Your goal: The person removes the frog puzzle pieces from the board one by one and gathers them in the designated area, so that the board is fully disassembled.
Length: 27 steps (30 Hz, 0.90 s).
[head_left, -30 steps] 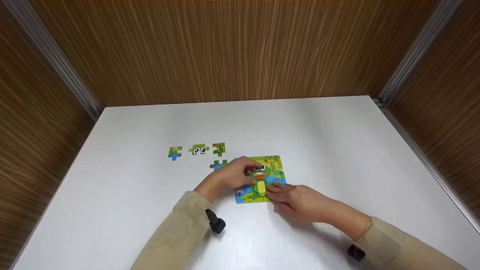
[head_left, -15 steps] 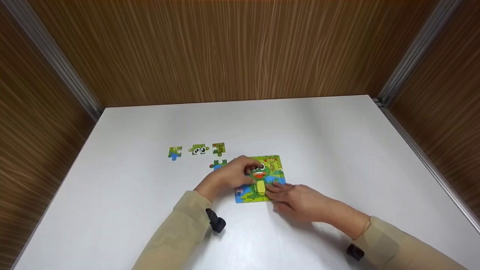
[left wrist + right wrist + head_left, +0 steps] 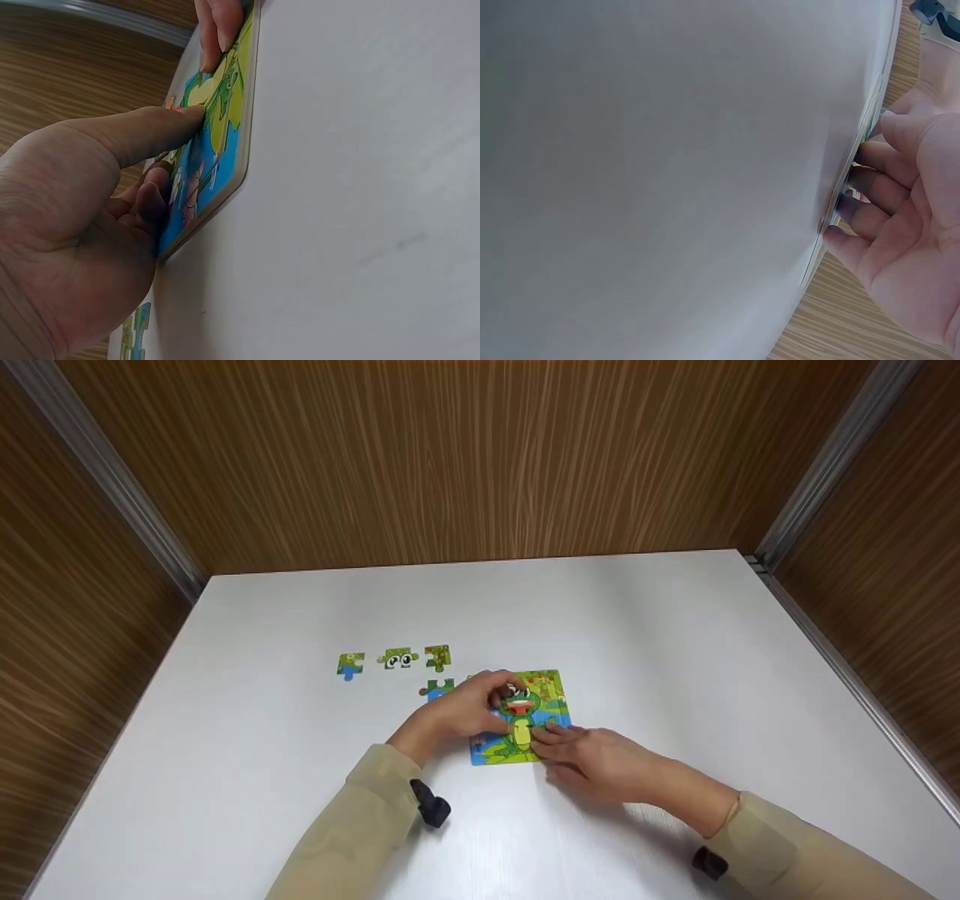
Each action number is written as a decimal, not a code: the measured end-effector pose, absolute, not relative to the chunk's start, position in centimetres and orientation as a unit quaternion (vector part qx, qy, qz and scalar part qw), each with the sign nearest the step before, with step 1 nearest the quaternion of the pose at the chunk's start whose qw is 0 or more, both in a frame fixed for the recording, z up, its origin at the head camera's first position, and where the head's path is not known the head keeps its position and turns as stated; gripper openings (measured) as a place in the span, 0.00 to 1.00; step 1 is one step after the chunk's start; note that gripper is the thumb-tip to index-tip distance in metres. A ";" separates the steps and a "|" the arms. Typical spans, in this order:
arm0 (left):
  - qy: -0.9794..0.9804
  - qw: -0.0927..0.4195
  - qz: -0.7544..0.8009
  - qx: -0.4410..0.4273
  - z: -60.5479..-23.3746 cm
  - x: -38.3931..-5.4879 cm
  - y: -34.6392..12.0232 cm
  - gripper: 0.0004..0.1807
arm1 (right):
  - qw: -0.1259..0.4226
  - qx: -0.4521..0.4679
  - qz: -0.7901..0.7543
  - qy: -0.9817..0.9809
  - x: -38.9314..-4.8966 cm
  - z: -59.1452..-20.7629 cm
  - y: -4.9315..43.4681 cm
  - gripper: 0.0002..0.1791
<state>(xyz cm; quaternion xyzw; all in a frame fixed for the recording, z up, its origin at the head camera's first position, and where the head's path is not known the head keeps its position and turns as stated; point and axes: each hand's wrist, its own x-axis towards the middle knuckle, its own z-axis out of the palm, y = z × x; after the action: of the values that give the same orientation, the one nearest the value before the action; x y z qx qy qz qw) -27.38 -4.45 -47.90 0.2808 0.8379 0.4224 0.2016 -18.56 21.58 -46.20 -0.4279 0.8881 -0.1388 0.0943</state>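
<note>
A square jigsaw puzzle (image 3: 493, 755) with a green frog lies on the white table. My left hand (image 3: 469, 709) reaches over its left half, thumb and forefinger pinching the frog-face puzzle piece (image 3: 520, 705) at the middle. That piece looks slightly raised. In the left wrist view the thumb (image 3: 150, 131) touches the picture and the other fingers curl beneath the palm. My right hand (image 3: 600, 765) rests its fairly straight fingers on the puzzle's lower right side. The right wrist view shows those fingertips (image 3: 847, 206) along the thin board's edge. The left hand hides the puzzle's upper left.
Loose puzzle pieces lie behind and left of the puzzle: a green-blue piece (image 3: 350, 664), a piece with eyes (image 3: 397, 659) and a tree piece (image 3: 439, 657). Another blue-green piece (image 3: 437, 690) sits partly behind the left hand. Wood-grain panels (image 3: 480, 465) enclose the table (image 3: 225, 735).
The frog's mouth and belly have shifted slightly under my left thumb and forefinger, and the face piece looks lifted. The right hand and the loose pieces stay where they were.
</note>
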 end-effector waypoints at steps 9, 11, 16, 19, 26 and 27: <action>0.826 0.198 0.438 0.294 -48.2 -27.4 -4.5 0.32 | 0.101 -0.425 -0.144 0.888 -18.6 -46.3 21.6 0.25; 0.825 0.199 0.441 0.291 -48.2 -27.3 -4.5 0.32 | 0.100 -0.426 -0.142 0.888 -18.6 -46.3 21.6 0.25; 0.826 0.200 0.445 0.282 -48.3 -27.0 -4.5 0.32 | 0.101 -0.426 -0.140 0.888 -18.6 -46.4 21.5 0.25; 0.830 0.199 0.442 0.275 -48.4 -26.9 -4.5 0.32 | 0.105 -0.424 -0.143 0.888 -18.5 -46.4 21.5 0.25; 0.837 0.189 0.439 0.266 -48.5 -26.7 -4.3 0.30 | 0.102 -0.422 -0.147 0.889 -18.5 -46.4 21.5 0.26; 0.838 0.187 0.438 0.266 -48.6 -26.6 -4.3 0.30 | 0.099 -0.424 -0.146 0.888 -18.6 -46.4 21.5 0.26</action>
<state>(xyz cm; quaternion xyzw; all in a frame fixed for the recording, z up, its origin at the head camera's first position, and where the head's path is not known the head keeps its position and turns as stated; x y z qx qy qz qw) -26.64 -4.28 -48.56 0.2663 0.8382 0.4378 0.1868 -18.57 21.49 -46.44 -0.4239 0.8883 -0.1464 0.0988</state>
